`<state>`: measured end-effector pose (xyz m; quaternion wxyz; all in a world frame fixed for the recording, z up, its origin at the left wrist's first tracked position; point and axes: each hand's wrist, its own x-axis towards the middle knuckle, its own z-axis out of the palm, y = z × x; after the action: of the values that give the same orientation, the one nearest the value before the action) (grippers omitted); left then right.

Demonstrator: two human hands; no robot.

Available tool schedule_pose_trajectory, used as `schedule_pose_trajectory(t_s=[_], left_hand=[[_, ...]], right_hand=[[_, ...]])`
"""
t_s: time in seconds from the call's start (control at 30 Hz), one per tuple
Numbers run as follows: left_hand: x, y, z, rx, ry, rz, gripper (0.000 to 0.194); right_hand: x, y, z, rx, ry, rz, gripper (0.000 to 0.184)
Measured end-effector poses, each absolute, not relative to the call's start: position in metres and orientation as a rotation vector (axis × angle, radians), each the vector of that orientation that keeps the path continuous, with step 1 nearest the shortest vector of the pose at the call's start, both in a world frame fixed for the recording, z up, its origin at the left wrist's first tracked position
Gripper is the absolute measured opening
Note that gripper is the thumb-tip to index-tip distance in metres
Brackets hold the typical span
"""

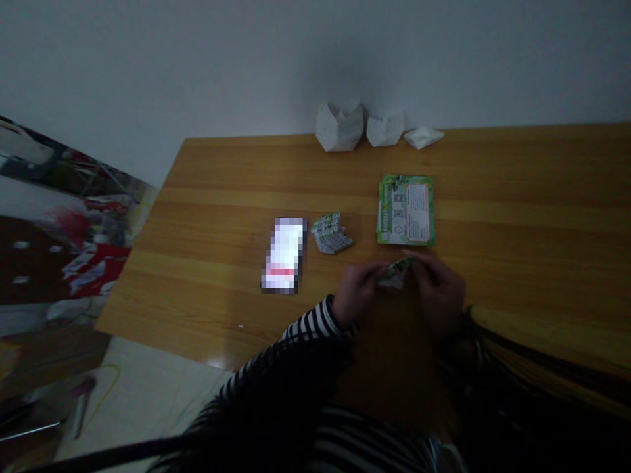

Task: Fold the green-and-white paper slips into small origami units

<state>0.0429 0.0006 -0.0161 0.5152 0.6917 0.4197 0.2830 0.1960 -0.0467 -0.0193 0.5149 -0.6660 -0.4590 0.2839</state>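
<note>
Apparently, our left hand (355,292) and right hand (438,289) pinch the folded paper (393,281) from nine and three o'clock, to steady it. Leaflets (407,210) lie at its twelve o'clock, probably for easy reach.

Print on held paper (394,277) and leaflets (407,211) — apparently unreadable (dim, tiny).

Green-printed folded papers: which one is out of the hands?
The folded piece just right of the phone; the other piece is held between left hand and right hand.
</note>
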Motion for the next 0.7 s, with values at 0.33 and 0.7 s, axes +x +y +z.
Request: schedule_pose_trajectory(t_s=[0.33,0.7], left_hand=[[0.048,-0.003,-0.015,1.468,0.915,0.789,0.032],[0.03,0.021,-0.016,1.212,0.587,0.512,0.041]], right_hand=[[0.181,-0.05,-0.022,-1.559,-1.096,0.832,0.013],[0.191,-0.05,-0.021,-1.46,-1.126,0.947,0.011]])
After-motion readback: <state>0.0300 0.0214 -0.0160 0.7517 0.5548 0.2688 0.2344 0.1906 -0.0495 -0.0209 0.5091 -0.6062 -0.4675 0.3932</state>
